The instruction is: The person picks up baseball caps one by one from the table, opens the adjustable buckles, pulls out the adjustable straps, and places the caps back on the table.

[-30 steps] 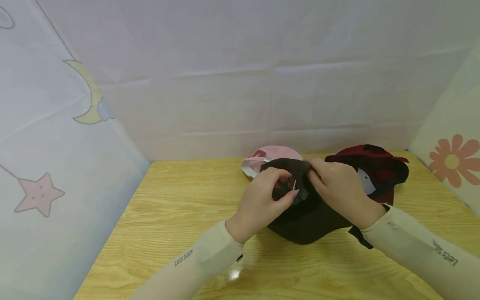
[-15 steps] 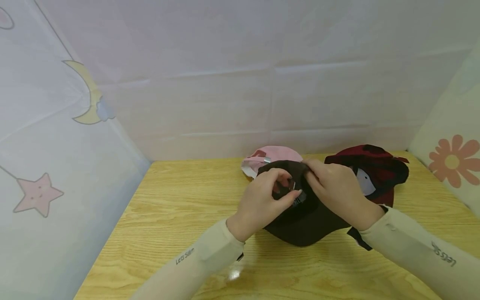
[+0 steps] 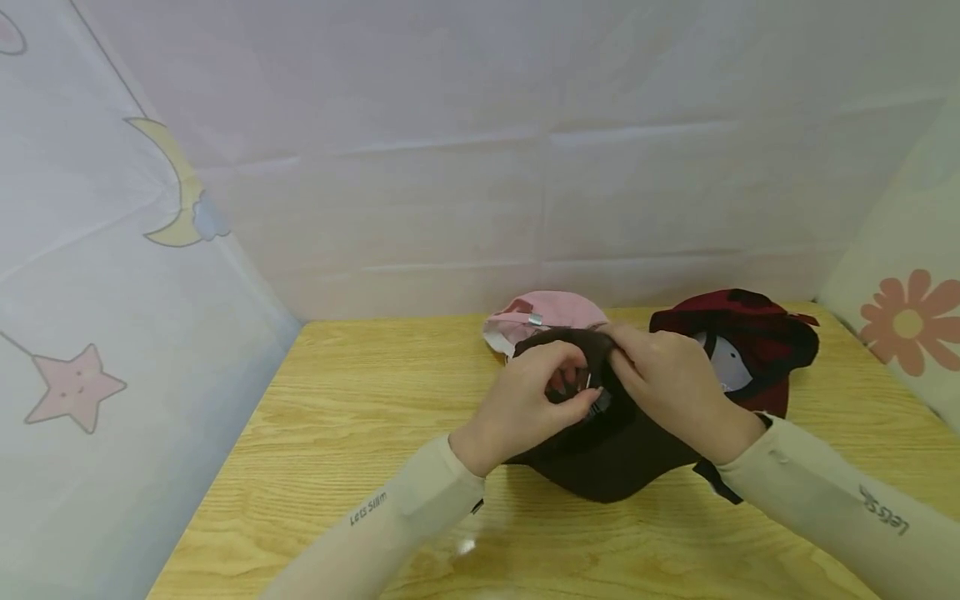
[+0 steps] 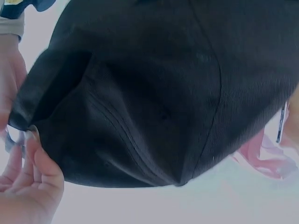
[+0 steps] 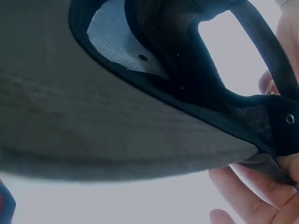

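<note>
A black baseball cap [image 3: 607, 467] is held over the table, its brim toward me and its inside partly facing up. My left hand [image 3: 517, 408] curls its thumb and fingers about the back opening, where a small silvery piece shows by the thumb tip. Gripping the cap's far edge is my right hand [image 3: 678, 387], which hides part of the crown. In the left wrist view, fingers [image 4: 44, 172] pinch the end of the cap's back strap [image 4: 37, 88] at a metal piece. From the right wrist view, the strap [image 5: 266, 46] arches over the opening, with an eyelet [image 5: 290, 118] beside it.
Behind the black cap lies a pink cap [image 3: 566, 307], partly covered by it. To the right sits a red and black cap [image 3: 738, 321] with a white patch. The wooden table [image 3: 352, 417] ends at a pale fabric backdrop [image 3: 420, 208].
The black cap has sunk slightly toward me, so more of the pink cap shows above it. Both hands keep their grip and shift down a little with it.
</note>
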{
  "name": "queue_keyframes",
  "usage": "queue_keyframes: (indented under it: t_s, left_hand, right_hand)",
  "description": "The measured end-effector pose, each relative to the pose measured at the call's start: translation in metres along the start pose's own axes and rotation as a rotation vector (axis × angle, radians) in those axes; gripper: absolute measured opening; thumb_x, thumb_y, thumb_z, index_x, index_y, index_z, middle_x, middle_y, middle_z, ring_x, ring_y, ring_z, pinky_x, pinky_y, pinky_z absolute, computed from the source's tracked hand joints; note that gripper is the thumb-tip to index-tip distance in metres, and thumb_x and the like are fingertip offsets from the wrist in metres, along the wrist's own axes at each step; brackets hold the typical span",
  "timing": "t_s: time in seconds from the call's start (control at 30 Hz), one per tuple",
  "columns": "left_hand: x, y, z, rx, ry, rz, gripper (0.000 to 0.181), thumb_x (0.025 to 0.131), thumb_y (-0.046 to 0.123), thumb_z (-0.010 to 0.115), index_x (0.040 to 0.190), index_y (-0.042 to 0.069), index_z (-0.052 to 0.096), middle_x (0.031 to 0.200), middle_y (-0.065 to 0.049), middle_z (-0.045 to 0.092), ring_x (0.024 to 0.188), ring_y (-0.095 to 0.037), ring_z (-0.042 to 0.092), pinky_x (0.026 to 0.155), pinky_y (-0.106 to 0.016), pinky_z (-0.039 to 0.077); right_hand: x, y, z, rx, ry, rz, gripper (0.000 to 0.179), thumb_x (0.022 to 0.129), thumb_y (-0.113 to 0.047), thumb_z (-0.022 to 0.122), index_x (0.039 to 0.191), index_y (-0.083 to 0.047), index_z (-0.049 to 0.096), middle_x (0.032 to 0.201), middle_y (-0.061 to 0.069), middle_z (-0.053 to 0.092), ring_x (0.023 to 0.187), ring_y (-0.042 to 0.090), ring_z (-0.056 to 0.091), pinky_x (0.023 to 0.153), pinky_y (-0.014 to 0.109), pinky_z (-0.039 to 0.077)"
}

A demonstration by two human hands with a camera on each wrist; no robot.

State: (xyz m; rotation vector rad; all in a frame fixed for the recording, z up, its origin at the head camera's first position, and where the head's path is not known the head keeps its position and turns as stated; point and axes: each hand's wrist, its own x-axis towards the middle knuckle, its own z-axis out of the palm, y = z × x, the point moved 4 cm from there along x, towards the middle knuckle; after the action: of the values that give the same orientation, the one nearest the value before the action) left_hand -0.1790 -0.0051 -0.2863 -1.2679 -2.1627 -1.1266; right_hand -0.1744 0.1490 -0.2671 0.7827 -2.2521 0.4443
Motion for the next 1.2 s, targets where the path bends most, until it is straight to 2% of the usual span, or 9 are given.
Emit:
queue_keyframes:
  t_s: [0.2, 0.33, 0.47, 0.53, 0.6, 0.73, 0.9, 1.03, 1.2]
  left_hand:
    - [0.000, -0.004, 0.000, -0.051, -0.044, 0.001, 0.019, 0.084, 0.004, 0.073, 0.089, 0.005, 0.056, 0.079, -0.002, 0.055, 0.068, -0.011, 0.050, 0.065, -0.015, 0.043]
    - [-0.002, -0.007, -0.002, -0.100, -0.031, -0.037, 0.019, 0.084, 0.003, 0.074, 0.089, 0.004, 0.056, 0.077, -0.002, 0.056, 0.066, -0.008, 0.050, 0.063, -0.015, 0.044]
    - [-0.002, -0.008, -0.006, -0.151, -0.010, -0.081, 0.019, 0.084, 0.003, 0.074, 0.089, 0.004, 0.056, 0.077, -0.003, 0.056, 0.064, -0.005, 0.049, 0.060, -0.017, 0.045]
    - [-0.001, -0.007, -0.008, -0.160, -0.012, -0.103, 0.019, 0.085, 0.004, 0.074, 0.089, 0.005, 0.055, 0.076, -0.002, 0.056, 0.063, -0.004, 0.048, 0.059, -0.017, 0.045]
    - [0.000, -0.007, -0.009, -0.165, -0.017, -0.127, 0.019, 0.085, 0.005, 0.074, 0.089, 0.005, 0.055, 0.076, -0.002, 0.055, 0.063, -0.004, 0.048, 0.059, -0.017, 0.045]
    - [0.001, -0.006, -0.012, -0.184, -0.030, -0.165, 0.019, 0.085, 0.005, 0.075, 0.088, 0.005, 0.056, 0.076, -0.002, 0.055, 0.063, -0.003, 0.048, 0.059, -0.018, 0.045]
    - [0.001, -0.005, -0.014, -0.207, -0.035, -0.197, 0.021, 0.084, 0.006, 0.076, 0.087, 0.005, 0.055, 0.076, -0.002, 0.056, 0.063, -0.002, 0.049, 0.059, -0.018, 0.046]
    - [0.000, -0.005, -0.015, -0.189, -0.035, -0.192, 0.022, 0.083, 0.007, 0.077, 0.087, 0.006, 0.055, 0.076, -0.001, 0.057, 0.063, -0.002, 0.049, 0.059, -0.018, 0.046]
    - [-0.002, -0.005, -0.016, -0.140, -0.029, -0.161, 0.024, 0.081, 0.010, 0.079, 0.086, 0.007, 0.055, 0.077, 0.000, 0.057, 0.063, -0.004, 0.049, 0.059, -0.018, 0.044]
  right_hand:
    - [-0.001, -0.001, 0.003, -0.009, -0.001, -0.008, 0.023, 0.079, 0.005, 0.067, 0.102, -0.001, 0.068, 0.051, -0.002, 0.045, 0.043, 0.006, 0.028, 0.039, 0.028, 0.028]
    - [-0.004, 0.001, 0.003, 0.018, 0.015, -0.050, 0.032, 0.088, 0.000, 0.060, 0.120, -0.004, 0.064, 0.049, -0.007, 0.034, 0.043, 0.005, 0.022, 0.040, 0.025, 0.022]
    - [-0.005, 0.002, 0.003, 0.047, 0.044, -0.146, 0.044, 0.107, -0.022, 0.037, 0.151, -0.025, 0.038, 0.053, -0.008, 0.031, 0.047, 0.004, 0.017, 0.044, 0.023, 0.020]
    - [-0.005, 0.002, 0.002, 0.053, 0.060, -0.192, 0.047, 0.108, -0.033, 0.026, 0.154, -0.034, 0.025, 0.056, -0.007, 0.032, 0.050, 0.003, 0.017, 0.046, 0.022, 0.021]
    - [-0.005, 0.002, 0.002, 0.064, 0.068, -0.238, 0.048, 0.108, -0.032, 0.027, 0.155, -0.035, 0.019, 0.058, -0.006, 0.034, 0.052, 0.004, 0.016, 0.047, 0.021, 0.022]
    - [-0.005, 0.001, 0.000, 0.076, 0.057, -0.302, 0.048, 0.108, -0.029, 0.028, 0.155, -0.029, 0.023, 0.061, -0.004, 0.037, 0.052, 0.004, 0.017, 0.048, 0.019, 0.023]
    - [-0.006, 0.002, -0.001, 0.079, 0.035, -0.320, 0.044, 0.108, -0.030, 0.028, 0.145, -0.016, 0.047, 0.063, -0.002, 0.045, 0.050, 0.003, 0.025, 0.047, 0.018, 0.027]
    - [-0.005, 0.001, -0.001, 0.076, 0.048, -0.319, 0.045, 0.107, -0.031, 0.030, 0.125, -0.004, 0.061, 0.060, -0.003, 0.045, 0.049, 0.004, 0.028, 0.046, 0.020, 0.028]
    - [-0.004, -0.001, 0.000, 0.067, 0.062, -0.314, 0.048, 0.107, -0.033, 0.030, 0.118, -0.001, 0.065, 0.057, -0.005, 0.041, 0.049, 0.003, 0.026, 0.046, 0.020, 0.027]
